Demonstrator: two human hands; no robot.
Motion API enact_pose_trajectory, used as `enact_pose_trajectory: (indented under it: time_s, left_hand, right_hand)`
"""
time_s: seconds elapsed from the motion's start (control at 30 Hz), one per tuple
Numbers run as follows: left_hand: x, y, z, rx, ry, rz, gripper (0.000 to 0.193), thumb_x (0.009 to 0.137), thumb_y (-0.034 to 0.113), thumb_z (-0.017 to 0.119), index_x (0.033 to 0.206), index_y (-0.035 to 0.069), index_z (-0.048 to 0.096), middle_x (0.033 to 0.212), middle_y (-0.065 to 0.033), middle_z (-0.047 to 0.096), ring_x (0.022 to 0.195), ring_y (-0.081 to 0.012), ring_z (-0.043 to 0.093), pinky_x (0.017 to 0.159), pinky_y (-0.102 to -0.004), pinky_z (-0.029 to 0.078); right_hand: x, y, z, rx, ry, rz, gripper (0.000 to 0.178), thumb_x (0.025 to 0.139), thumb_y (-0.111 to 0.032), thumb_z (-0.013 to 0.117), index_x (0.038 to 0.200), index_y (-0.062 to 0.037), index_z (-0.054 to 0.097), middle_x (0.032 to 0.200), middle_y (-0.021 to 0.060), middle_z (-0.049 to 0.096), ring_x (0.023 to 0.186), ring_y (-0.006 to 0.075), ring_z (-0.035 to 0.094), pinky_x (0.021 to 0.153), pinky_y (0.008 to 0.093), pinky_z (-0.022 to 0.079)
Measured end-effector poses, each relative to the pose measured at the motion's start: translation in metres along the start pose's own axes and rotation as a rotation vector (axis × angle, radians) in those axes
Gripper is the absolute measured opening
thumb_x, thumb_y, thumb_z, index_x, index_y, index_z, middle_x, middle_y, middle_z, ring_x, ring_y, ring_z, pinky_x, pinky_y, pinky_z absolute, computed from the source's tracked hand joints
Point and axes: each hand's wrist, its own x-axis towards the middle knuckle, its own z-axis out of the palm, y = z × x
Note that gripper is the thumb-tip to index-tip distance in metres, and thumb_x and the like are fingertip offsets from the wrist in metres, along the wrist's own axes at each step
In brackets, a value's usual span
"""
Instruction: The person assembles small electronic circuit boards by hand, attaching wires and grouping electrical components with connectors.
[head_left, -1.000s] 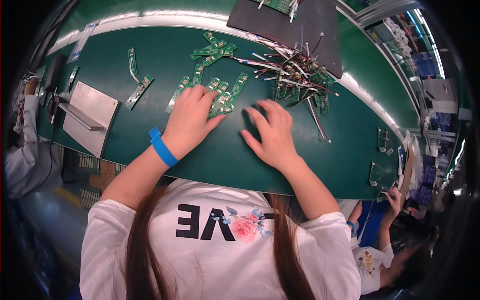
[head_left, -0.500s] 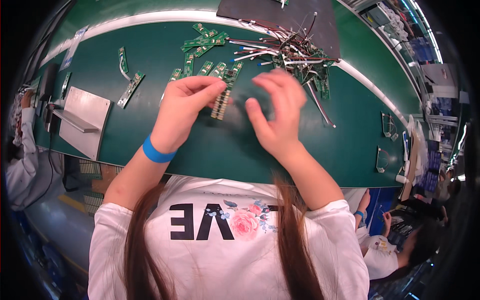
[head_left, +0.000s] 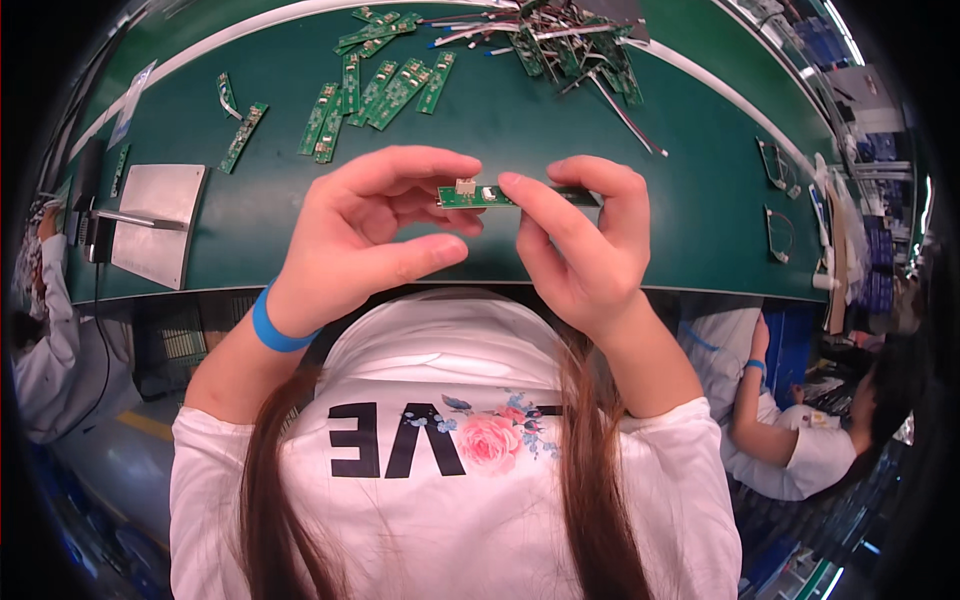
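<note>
A narrow green circuit board (head_left: 470, 197) with a small white connector (head_left: 466, 186) near its left end lies level above the table. My right hand (head_left: 590, 225) grips its right part, index finger on top and the other fingers at its edges. Around the left end my left hand (head_left: 360, 215) curves with thumb and fingers apart. Some of its fingertips pass behind the board; whether they touch it I cannot tell. Several similar boards (head_left: 398, 94) lie farther back on the green table (head_left: 270, 220).
A heap of boards with attached cables (head_left: 575, 40) lies at the back right. At the left stands a metal plate (head_left: 158, 240) with a bar across it. Two more boards (head_left: 243, 138) rest near it. Wire loops (head_left: 780, 232) lie far right. Co-workers sit at both sides.
The board has turned from steeply slanted to level and passed from my left hand into my right. My left hand has let go and spread. The view has shifted, with table things higher.
</note>
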Motion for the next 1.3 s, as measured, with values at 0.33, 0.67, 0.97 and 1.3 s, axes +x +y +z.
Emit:
enact_pose_trajectory:
  time_s: [0.33, 0.67, 0.97, 1.3]
  left_hand:
    - [0.001, 0.007, 0.005, 0.321, 0.022, -0.146, 0.019, 0.079, -0.003, 0.062, 0.098, -0.005, 0.063, 0.102, -0.0134, 0.064, 0.090, -0.0183, 0.063, 0.081, -0.0283, 0.050]
    - [0.017, -0.011, -0.004, 0.883, -0.193, 0.348, 0.023, 0.072, -0.001, 0.069, 0.094, -0.001, 0.063, 0.096, -0.0129, 0.065, 0.088, -0.0236, 0.062, 0.077, -0.0296, 0.048]
    - [0.042, -0.024, -0.018, 0.509, -0.460, -0.151, 0.014, 0.073, -0.002, 0.065, 0.084, 0.002, 0.057, 0.076, -0.0034, 0.058, 0.068, -0.0114, 0.052, 0.063, -0.0247, 0.043]
    - [0.038, -0.023, -0.032, 0.323, -0.189, -0.291, 0.016, 0.081, 0.005, 0.063, 0.087, 0.003, 0.048, 0.072, 0.0010, 0.053, 0.064, -0.0052, 0.051, 0.056, -0.0188, 0.041]
  right_hand:
    - [-0.006, 0.006, -0.010, -0.052, -0.070, -0.254, 0.038, 0.059, -0.003, 0.063, 0.097, -0.0040, 0.065, 0.098, 0.0087, 0.057, 0.082, 0.0236, 0.050, 0.072, 0.0339, 0.040]
    - [-0.015, 0.025, 0.001, 0.092, -0.080, -0.150, 0.028, 0.063, 0.000, 0.061, 0.091, -0.0004, 0.062, 0.087, 0.0084, 0.058, 0.080, 0.0260, 0.052, 0.072, 0.0344, 0.043]
    - [-0.018, 0.044, -0.001, 0.253, -0.243, -0.186, 0.026, 0.064, -0.005, 0.060, 0.089, 0.0012, 0.060, 0.090, 0.0093, 0.058, 0.082, 0.0265, 0.054, 0.076, 0.0363, 0.044]
    - [0.038, 0.124, 0.011, 0.131, -0.062, 0.927, 0.033, 0.077, -0.037, 0.069, 0.075, -0.0041, 0.067, 0.082, 0.0120, 0.061, 0.084, 0.0270, 0.056, 0.078, 0.0382, 0.041]
